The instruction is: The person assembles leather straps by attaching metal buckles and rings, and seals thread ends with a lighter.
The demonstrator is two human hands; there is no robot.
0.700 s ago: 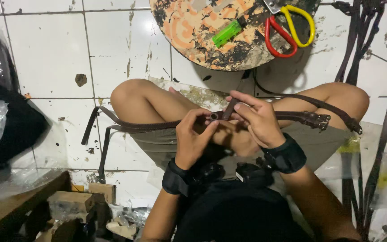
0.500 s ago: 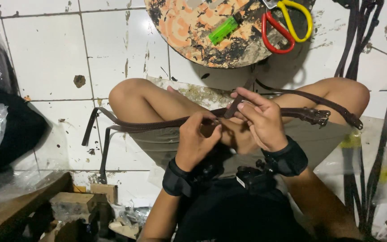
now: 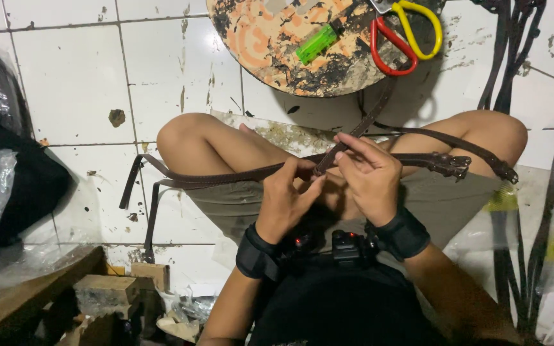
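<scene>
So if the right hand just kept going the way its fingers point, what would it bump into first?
The right hand points up and left along the brown leather strap it pinches. Going on, it would probably meet the left hand's fingers first, then the bare knee; depth is unclear.

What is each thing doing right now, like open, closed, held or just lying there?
Strap: held by both hands, draped over the knees.
Left hand: pinching the strap.
Right hand: pinching the strap.
Scissors: lying on the round board, blades out of view.
Lighter: lying flat on the board.
</scene>
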